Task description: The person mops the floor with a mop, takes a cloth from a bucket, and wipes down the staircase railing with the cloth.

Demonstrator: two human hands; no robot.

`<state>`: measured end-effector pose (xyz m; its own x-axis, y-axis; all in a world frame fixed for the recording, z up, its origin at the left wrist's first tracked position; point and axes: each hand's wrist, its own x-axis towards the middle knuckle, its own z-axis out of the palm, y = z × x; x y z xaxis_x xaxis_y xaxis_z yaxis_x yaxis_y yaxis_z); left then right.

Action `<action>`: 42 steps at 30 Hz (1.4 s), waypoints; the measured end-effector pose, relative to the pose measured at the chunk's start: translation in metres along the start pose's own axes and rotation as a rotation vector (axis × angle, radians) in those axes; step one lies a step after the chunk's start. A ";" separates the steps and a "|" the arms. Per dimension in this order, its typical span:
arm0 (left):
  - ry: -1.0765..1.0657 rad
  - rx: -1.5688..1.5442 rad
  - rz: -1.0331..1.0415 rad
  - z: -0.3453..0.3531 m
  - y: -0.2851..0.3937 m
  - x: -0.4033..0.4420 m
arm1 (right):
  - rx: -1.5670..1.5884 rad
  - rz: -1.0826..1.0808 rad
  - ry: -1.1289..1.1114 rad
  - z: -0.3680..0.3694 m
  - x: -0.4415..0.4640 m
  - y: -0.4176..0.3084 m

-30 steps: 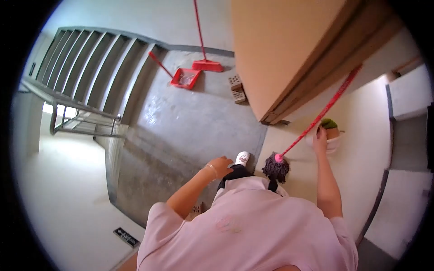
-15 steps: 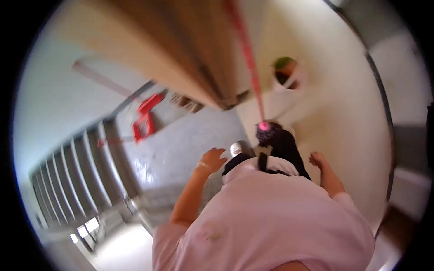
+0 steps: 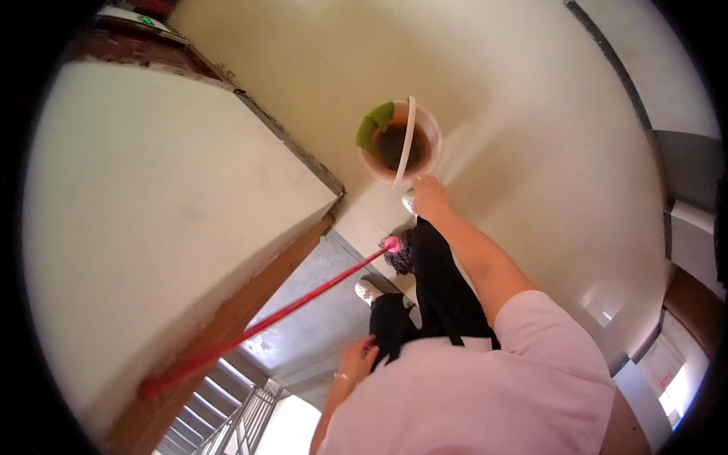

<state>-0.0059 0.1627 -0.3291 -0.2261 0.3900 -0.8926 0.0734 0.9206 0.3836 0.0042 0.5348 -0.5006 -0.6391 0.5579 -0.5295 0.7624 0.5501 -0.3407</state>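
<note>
My right hand (image 3: 431, 199) reaches forward, close to the near rim of a white bucket (image 3: 437, 144) and the lower end of its pale carrying handle. Its fingers look loosely bent and apart, with no visible grip on the bucket. Dark water fills the bucket, and a green cloth (image 3: 373, 127) hangs over its left rim. Low by my thigh, my left hand (image 3: 358, 358) is open, fingers slightly curled, holding nothing. Neither hand touches the mop (image 3: 303, 302); its red handle slants toward the lower left, and its dark stringy head rests by my feet.
A wall corner (image 3: 334, 199) with a dark skirting juts in from the left. Below it lies a grey landing (image 3: 299, 292) with stair railings (image 3: 246, 417). Pale floor tiles (image 3: 523, 152) extend around the bucket. My white shoes (image 3: 368, 291) stand beside the mop head.
The bucket is now nearer and further left in view. My right arm has stretched forward to it, and my left hand has lowered. The mop handle now leans toward the lower left.
</note>
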 end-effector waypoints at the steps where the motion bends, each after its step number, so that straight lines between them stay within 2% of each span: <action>1: -0.006 0.002 -0.022 0.000 0.014 0.000 | 0.010 0.000 -0.020 0.007 0.027 0.002; 3: 0.017 -0.241 -0.140 0.001 0.036 -0.004 | -0.181 -0.387 0.349 0.032 0.071 0.009; 4: 0.016 -0.251 -0.166 0.002 0.038 -0.005 | -0.172 -0.396 0.324 0.036 0.086 0.014; 6: 0.169 -0.468 -0.310 0.001 0.038 -0.008 | -0.317 -0.409 0.005 0.038 0.104 0.034; 8: 0.216 -0.503 -0.318 0.004 0.021 -0.009 | -0.374 -0.459 0.046 0.042 0.094 0.049; 10: 0.219 -0.529 -0.414 0.010 0.015 -0.002 | -0.546 -0.180 -0.170 0.041 0.092 0.056; 11: 0.218 -0.544 -0.414 0.015 0.015 -0.002 | -0.559 -0.187 -0.172 0.040 0.097 0.057; 13: 0.199 -0.764 -0.489 0.020 0.018 0.001 | -0.394 -0.048 -0.150 0.034 0.114 0.054; 14: 0.199 -0.773 -0.483 0.025 0.017 0.004 | -0.403 -0.053 -0.145 0.036 0.134 0.051; 16: 0.213 -0.877 -0.536 0.036 0.015 0.008 | 0.273 0.152 -0.183 0.046 0.191 0.041; 18: 0.176 -0.972 -0.600 0.044 0.015 0.012 | 0.481 0.304 -0.051 0.065 0.242 0.034; 20: 0.134 -1.063 -0.689 0.067 -0.007 0.013 | 0.545 0.389 0.074 0.100 0.304 0.043; 21: 0.119 -1.072 -0.662 0.089 -0.028 0.004 | 0.800 0.278 0.182 0.141 0.342 0.066; 22: 0.101 -1.083 -0.643 0.107 -0.037 -0.005 | 0.882 0.489 0.084 0.089 0.328 0.029; 23: 0.254 -1.090 -0.726 0.091 0.009 0.003 | 0.828 0.601 0.218 0.108 0.348 0.030; 24: 0.253 -1.101 -0.752 0.106 0.003 -0.006 | 0.898 0.627 0.216 0.135 0.377 0.044; 25: 0.217 -1.134 -0.764 0.123 -0.006 -0.016 | 1.036 0.644 0.053 0.112 0.371 0.031; 28: 0.120 -1.128 -0.801 0.136 -0.008 -0.018 | 1.181 0.546 -0.033 0.127 0.379 0.015; 31: 0.062 -1.075 -0.726 0.146 -0.002 -0.022 | 1.246 0.481 -0.110 0.134 0.370 0.016; 32: 0.102 -0.934 -0.539 0.139 0.004 -0.021 | 1.249 0.484 -0.159 0.136 0.374 0.015; 33: 0.149 -0.787 -0.354 0.136 0.005 -0.018 | 1.274 0.682 -0.073 0.123 0.364 -0.003; 34: 0.175 -0.793 -0.329 0.155 -0.017 -0.029 | 1.282 0.644 -0.068 0.115 0.361 -0.012; 36: 0.324 -1.548 -0.550 0.210 -0.078 -0.045 | 0.955 0.613 0.111 0.127 0.369 -0.008; 37: 0.330 -1.555 -0.529 0.210 -0.081 -0.042 | 0.960 0.593 0.118 0.135 0.377 -0.007; 39: 0.437 -0.909 -0.472 0.209 -0.065 -0.042 | 0.925 0.586 0.244 0.167 0.404 0.005; 40: 0.423 -0.884 -0.532 0.209 -0.048 -0.045 | 0.903 0.598 0.212 0.177 0.408 0.007; 42: 0.334 -1.045 -0.666 0.216 -0.033 -0.039 | 1.207 0.575 0.170 0.179 0.415 0.007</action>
<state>0.2099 0.1221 -0.3583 -0.1680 -0.3008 -0.9388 -0.9061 0.4222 0.0269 -0.2373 0.6594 -0.8619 -0.1386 0.6403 -0.7555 0.4806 -0.6235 -0.6167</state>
